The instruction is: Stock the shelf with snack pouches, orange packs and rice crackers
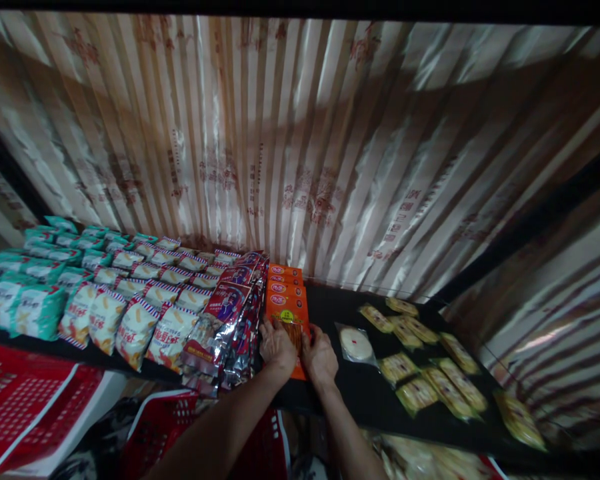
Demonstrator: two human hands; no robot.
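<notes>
Your left hand (279, 348) and right hand (321, 358) flank the overlapping flat, bright-orange plastic packets (286, 300) on the flat black shelf (345, 393). Fingers partly curled; whether they grip cannot be told. Placement at opposite edges probably keeps your row square. The glossy purple-and-silver foil pouches (225, 303), close beside, likely bound its left side.

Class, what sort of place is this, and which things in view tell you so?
Probably a shop or snack storeroom: a flat black shelf bears rows of teal-and-white plastic packets and overlapping flat orange packets, while a red perforated plastic basket sits in front.
</notes>
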